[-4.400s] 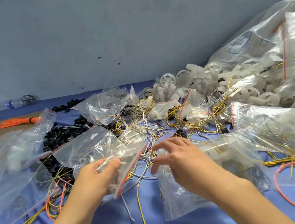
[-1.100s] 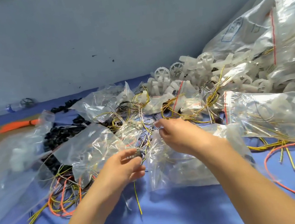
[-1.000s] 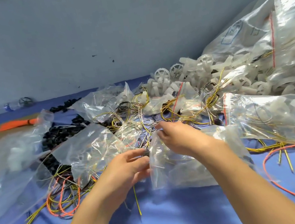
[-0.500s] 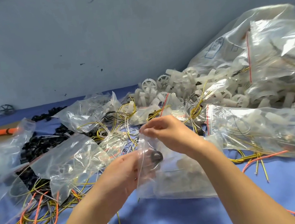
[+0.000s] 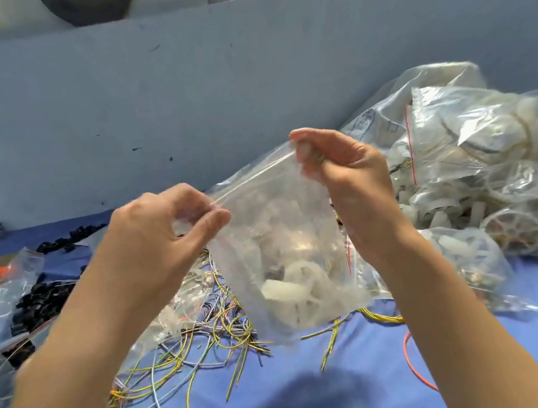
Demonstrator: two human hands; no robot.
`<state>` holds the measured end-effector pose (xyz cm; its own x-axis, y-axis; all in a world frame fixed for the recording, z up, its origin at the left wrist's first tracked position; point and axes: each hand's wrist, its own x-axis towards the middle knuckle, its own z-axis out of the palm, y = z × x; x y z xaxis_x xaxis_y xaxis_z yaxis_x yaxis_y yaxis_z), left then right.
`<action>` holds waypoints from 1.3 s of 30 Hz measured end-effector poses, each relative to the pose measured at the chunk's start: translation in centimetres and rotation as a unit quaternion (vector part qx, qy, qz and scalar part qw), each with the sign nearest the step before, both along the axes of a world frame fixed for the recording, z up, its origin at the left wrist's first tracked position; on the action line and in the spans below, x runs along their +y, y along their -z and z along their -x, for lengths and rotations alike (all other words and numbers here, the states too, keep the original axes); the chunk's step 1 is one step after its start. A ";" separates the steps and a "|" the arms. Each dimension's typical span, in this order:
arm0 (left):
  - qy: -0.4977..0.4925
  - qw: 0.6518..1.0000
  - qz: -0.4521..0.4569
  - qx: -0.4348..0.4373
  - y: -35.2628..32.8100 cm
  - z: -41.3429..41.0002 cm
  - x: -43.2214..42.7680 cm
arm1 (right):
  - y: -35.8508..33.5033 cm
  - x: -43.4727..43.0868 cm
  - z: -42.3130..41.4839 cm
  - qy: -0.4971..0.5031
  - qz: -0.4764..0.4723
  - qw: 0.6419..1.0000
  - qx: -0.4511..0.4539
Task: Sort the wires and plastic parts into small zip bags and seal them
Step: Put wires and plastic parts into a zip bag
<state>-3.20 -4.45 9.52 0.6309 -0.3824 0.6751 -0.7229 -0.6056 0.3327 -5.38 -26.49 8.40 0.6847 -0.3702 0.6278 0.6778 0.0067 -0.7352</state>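
A clear zip bag (image 5: 286, 236) holding white plastic wheels (image 5: 293, 290) hangs in the air above a blue table (image 5: 322, 397). The left hand (image 5: 164, 232) and right hand (image 5: 341, 166) each pinch its top edge. Loose yellow wires (image 5: 211, 346) lie below it, black parts (image 5: 37, 302) to the left, filled bags (image 5: 484, 173) piled at right.

Left hand (image 5: 161, 232): the lower one, thumb and forefinger pinching the bag (image 5: 275, 237) rim.
Right hand (image 5: 347, 172): higher, fingers curled, pinching the same rim.
Forearms (image 5: 74, 352): bare, reaching forward.
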 end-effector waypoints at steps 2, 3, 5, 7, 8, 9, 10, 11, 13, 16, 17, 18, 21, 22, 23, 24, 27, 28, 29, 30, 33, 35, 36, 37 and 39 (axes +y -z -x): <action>-0.012 1.000 -0.006 -0.026 0.0 -1.0 0.0 | 0.4 -0.8 -0.7 0.000 -0.025 1.000 -0.005; -0.028 1.000 -0.009 0.007 0.4 -1.2 -0.1 | 1.0 -1.0 -0.8 0.005 -0.032 0.999 0.009; -0.035 0.993 -0.017 0.112 1.5 -2.0 -0.3 | 2.6 -0.9 -1.4 0.018 -0.040 0.998 0.049; -0.003 0.987 0.004 0.162 1.8 -2.5 -0.3 | 3.7 -1.2 -1.7 0.022 -0.052 0.996 0.072; 0.010 0.989 0.016 0.148 1.6 -2.7 -0.3 | 3.9 -1.5 -1.8 0.022 -0.068 0.995 0.074; 0.021 0.991 0.029 0.126 1.2 -2.7 -0.4 | 3.8 -2.0 -1.8 0.023 -0.083 0.994 0.070; 0.029 0.993 0.040 0.105 0.9 -2.8 -0.5 | 3.8 -2.5 -1.7 0.025 -0.092 0.993 0.065; 0.033 0.994 0.048 0.094 0.8 -2.9 -0.7 | 3.8 -2.8 -1.6 0.028 -0.093 0.993 0.060; 0.025 0.995 0.049 0.088 0.7 -3.0 -0.9 | 3.8 -2.8 -1.3 0.030 -0.083 0.995 0.054; 0.010 0.998 0.059 0.030 0.6 -3.2 -1.0 | 3.4 -2.5 -1.0 0.024 -0.090 0.995 0.029; 0.009 0.997 0.074 -0.005 0.4 -3.1 -1.2 | 3.2 -2.5 -1.0 0.030 -0.102 0.994 0.018; 0.010 0.996 0.087 -0.023 0.4 -3.0 -1.3 | 3.2 -2.4 -0.9 0.039 -0.112 0.993 0.015; 0.006 0.996 0.090 0.015 1.0 -2.6 -1.5 | 3.8 -1.5 -0.7 0.054 -0.106 0.992 0.037; 0.000 0.996 0.089 -0.003 1.1 -2.5 -1.6 | 3.9 -1.1 -0.6 0.048 -0.101 0.993 0.032; -0.006 0.995 0.097 -0.030 0.9 -2.4 -1.5 | 4.0 -0.9 -0.5 0.050 -0.098 0.994 0.018; -0.008 0.993 0.112 -0.045 0.8 -2.4 -1.3 | 4.1 -0.8 -0.4 0.055 -0.100 0.993 0.010; 0.003 0.989 0.141 -0.031 1.2 -1.4 -1.0 | 3.7 -0.8 0.1 0.063 -0.119 0.991 0.008; 0.002 0.988 0.147 -0.044 1.1 -1.4 -1.4 | 3.6 -0.9 0.2 0.070 -0.117 0.991 0.001; 0.000 0.986 0.160 -0.044 1.4 -1.4 -1.5 | 3.8 -1.1 0.2 0.078 -0.109 0.991 -0.002; 0.006 0.984 0.177 -0.013 1.9 -1.3 -1.6 | 4.2 -1.0 0.5 0.079 -0.107 0.991 0.006; 0.051 0.954 0.274 0.113 2.8 -1.6 -1.3 | 4.8 -0.7 0.5 0.058 -0.115 0.991 0.029; 0.068 0.929 0.312 0.185 4.0 -1.7 -1.1 | 5.4 -0.9 0.4 0.052 -0.113 0.991 0.043; 0.074 0.917 0.326 0.217 4.7 -1.8 -1.0 | 5.4 -1.0 0.3 0.048 -0.114 0.991 0.048; 0.084 0.904 0.338 0.249 5.1 -1.9 -0.9 | 5.4 -1.1 0.3 0.042 -0.119 0.991 0.052; 0.099 0.879 0.351 0.306 5.9 -2.1 -1.1 | 5.5 -1.2 0.1 0.032 -0.128 0.989 0.060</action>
